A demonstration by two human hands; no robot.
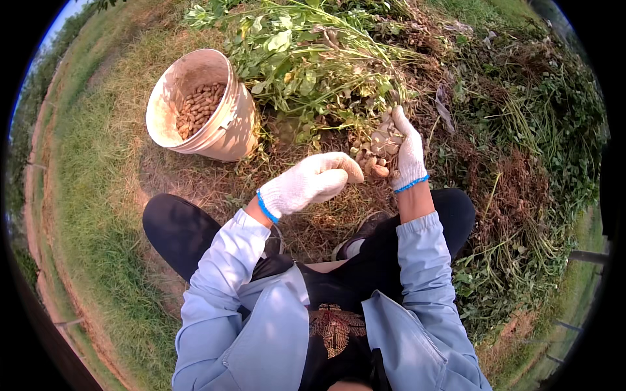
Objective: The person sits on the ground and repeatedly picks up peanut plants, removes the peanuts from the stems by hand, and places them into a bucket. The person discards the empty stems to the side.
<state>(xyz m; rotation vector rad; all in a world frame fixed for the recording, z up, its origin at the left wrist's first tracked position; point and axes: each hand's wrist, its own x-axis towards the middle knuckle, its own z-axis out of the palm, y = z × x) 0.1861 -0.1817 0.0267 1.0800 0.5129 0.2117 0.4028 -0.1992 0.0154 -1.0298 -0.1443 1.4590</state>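
Observation:
My right hand (408,146), in a white knit glove with a blue cuff, grips a pulled peanut plant (396,90) near its base. Peanut pods (376,166) hang in a cluster beside that palm, and the plant's leafy stems stretch up and to the left. Just left of the pods is my left hand (318,181), gloved the same way, with its fingers curled together; whether anything lies between the fingertips is hidden. A pale plastic bucket (239,129) stands tilted in view at the upper left, with unshelled peanuts (200,107) inside.
A large heap of uprooted peanut plants (518,185) lies on the right, with a scrap of thin plastic film (444,110) at its near side. Grass (98,234) covers the ground on the left. My bent legs (181,229) frame the dry ground before me.

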